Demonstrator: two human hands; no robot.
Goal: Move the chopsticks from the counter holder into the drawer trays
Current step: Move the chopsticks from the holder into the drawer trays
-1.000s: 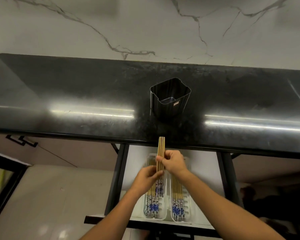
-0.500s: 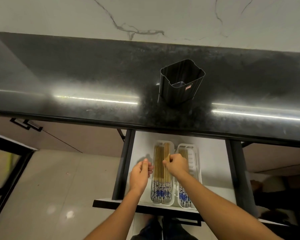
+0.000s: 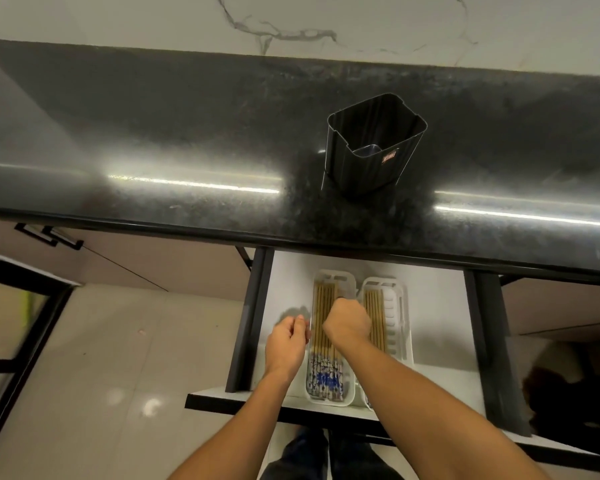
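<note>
One curled right hand over chopsticks

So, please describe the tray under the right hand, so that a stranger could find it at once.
Below the black counter a white drawer stands open, holding two trays side by side. Take the left tray, nearer the drawer's left wall. Chopsticks nearly fill it, while the right tray shows bare ribs on its right side.
</note>
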